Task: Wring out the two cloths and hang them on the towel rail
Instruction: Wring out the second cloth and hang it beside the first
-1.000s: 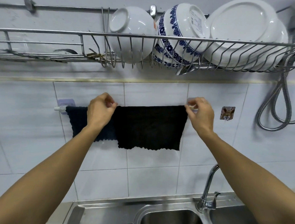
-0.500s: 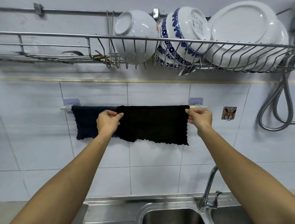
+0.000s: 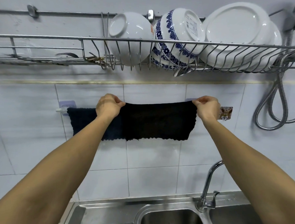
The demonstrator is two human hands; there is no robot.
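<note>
A black cloth (image 3: pixel 158 122) hangs spread flat against the tiled wall (image 3: pixel 149 179), its top edge held level by both hands. The left hand (image 3: pixel 107 106) pinches the cloth's upper left corner between thumb and fingers; the right hand (image 3: pixel 207 107) pinches the upper right corner the same way. The cloth's scalloped lower edge hangs free. Just to its left, and partly behind the left forearm, a second dark cloth (image 3: pixel 83 120) is draped over the towel rail (image 3: pixel 60 110), whose white end sticks out from a pale bracket on the wall. The two cloths meet or overlap slightly behind the left wrist; which one lies in front cannot be told.

Right of the right hand, a small patterned hook (image 3: pixel 226 112) is stuck to a tile. Above, a wire dish rack (image 3: pixel 62 37) carries a white bowl (image 3: pixel 128 36), a blue-patterned bowl (image 3: pixel 175 37) and a white plate (image 3: pixel 238 31), all tipped on edge. A metal hose (image 3: pixel 277 104) loops down the wall at far right. Below, a steel sink (image 3: pixel 170 219) with a curved tap (image 3: pixel 207 187) sits under the cloths.
</note>
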